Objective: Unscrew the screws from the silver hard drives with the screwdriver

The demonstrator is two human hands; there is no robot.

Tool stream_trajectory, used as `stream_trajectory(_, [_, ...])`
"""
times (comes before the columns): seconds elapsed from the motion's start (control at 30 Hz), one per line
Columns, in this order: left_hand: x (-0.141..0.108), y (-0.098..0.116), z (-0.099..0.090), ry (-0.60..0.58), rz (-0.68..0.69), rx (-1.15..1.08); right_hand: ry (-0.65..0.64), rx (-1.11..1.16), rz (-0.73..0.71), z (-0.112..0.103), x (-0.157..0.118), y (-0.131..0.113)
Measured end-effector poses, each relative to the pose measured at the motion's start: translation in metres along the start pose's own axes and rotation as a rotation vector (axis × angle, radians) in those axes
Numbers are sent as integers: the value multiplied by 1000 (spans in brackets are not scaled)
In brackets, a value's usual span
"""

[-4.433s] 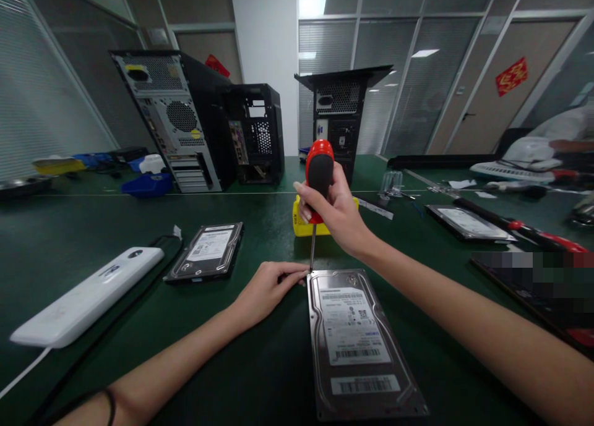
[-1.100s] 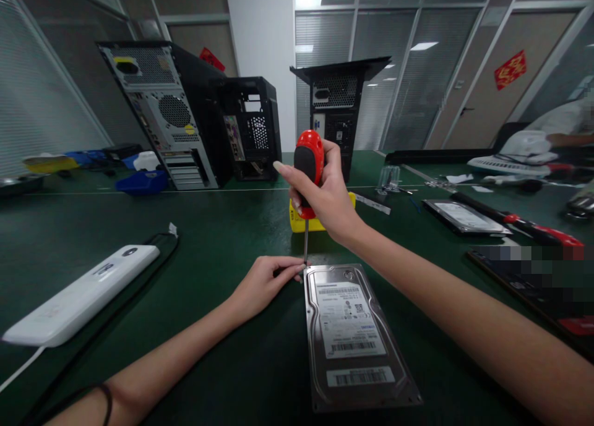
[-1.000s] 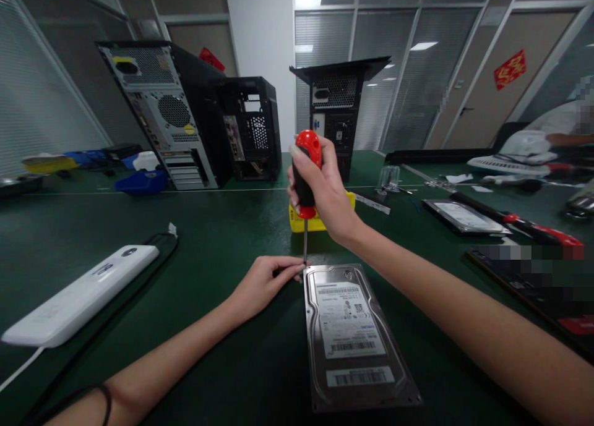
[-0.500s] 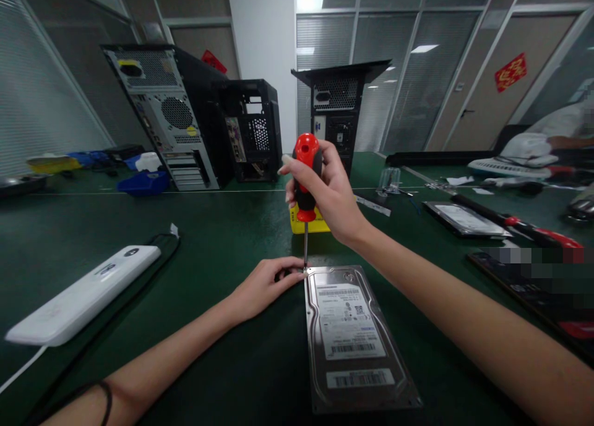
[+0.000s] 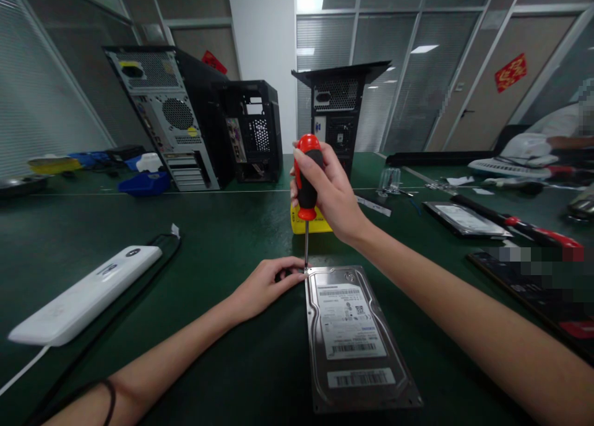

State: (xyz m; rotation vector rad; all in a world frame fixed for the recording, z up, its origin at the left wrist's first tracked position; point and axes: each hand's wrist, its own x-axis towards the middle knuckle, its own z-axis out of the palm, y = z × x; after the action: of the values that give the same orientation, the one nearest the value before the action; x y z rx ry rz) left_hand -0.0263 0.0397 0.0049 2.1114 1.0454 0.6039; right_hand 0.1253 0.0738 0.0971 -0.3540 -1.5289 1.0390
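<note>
A silver hard drive [image 5: 352,333] with white labels lies flat on the green table, label side up. My right hand [image 5: 334,188] is wrapped round the red and black handle of a screwdriver [image 5: 307,194]. The screwdriver stands upright, its tip down at the drive's far left corner. My left hand [image 5: 266,284] is at that same corner, thumb and fingers closed against the drive's edge close to the tip. Any screw under the tip is too small to make out. Behind the screwdriver is a yellow object [image 5: 320,225], partly hidden by my right hand.
Computer cases [image 5: 160,114] stand along the back. To the left lies a white power strip [image 5: 88,293] with cables. On the right are a second hard drive [image 5: 466,219], a red and black tool [image 5: 547,234] and a dark board [image 5: 524,290]. Another person's arm [image 5: 566,141] shows far right.
The screwdriver handle has turned, showing more of its black grip, and my right thumb has shifted across it to the right. My left hand and the hard drive stay put.
</note>
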Motion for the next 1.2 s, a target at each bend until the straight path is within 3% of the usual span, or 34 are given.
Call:
stream_trajectory(0.2, [0,-1,0,3,-8,-21,69,-36,-24,-1,0,2])
stream_trajectory(0.5, [0,-1,0,18,-15,-21,-41,108,0,1,0,1])
stream_trajectory(0.83, [1,-2,0,24,-34,-54,62,-21,-59,-1,-2,3])
stream_trajectory(1.2, [1,-3,0,39,-23,-60,4,-11,-62,-1,1,1])
